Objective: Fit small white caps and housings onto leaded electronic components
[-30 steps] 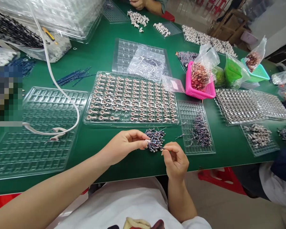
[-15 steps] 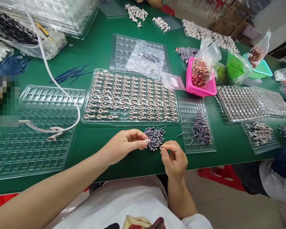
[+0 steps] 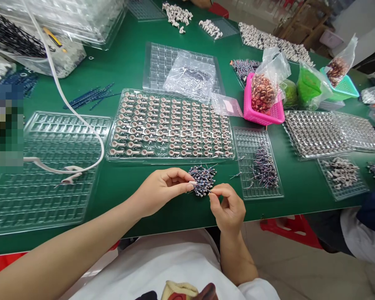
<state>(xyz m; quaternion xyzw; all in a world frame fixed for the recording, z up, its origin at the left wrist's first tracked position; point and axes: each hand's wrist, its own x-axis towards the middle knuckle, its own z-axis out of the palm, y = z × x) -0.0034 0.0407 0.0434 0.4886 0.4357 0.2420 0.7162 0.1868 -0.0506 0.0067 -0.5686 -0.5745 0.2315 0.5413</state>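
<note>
Close to the table's front edge, my left hand [image 3: 164, 189] pinches a small pale part [image 3: 193, 183] between thumb and fingertips; its exact shape is mostly hidden. My right hand [image 3: 227, 206] is closed, thumb against forefinger, on a thin dark wire [image 3: 207, 190] that points toward the left fingertips. Whether the wire touches the pale part is too small to tell. Just behind both hands lies a pile of short wire pieces [image 3: 201, 177] with pale ends. Beyond it, a clear tray [image 3: 148, 157] holds rows of pale, round-headed plastic housings [image 3: 175, 121].
Right of the pile, a smaller clear tray [image 3: 246, 192] carries more wire pieces. A pink basket [image 3: 264, 118] holds a bag of copper-coloured rings [image 3: 262, 93]. At left, a white cable [image 3: 81, 118] arches over a clear tray [image 3: 50, 200]. Another person's sleeve [image 3: 356, 233] is at right.
Both hands keep nearly the same pinching pose over the pile. The view has shifted very slightly; nothing has visibly been picked up or let go.
</note>
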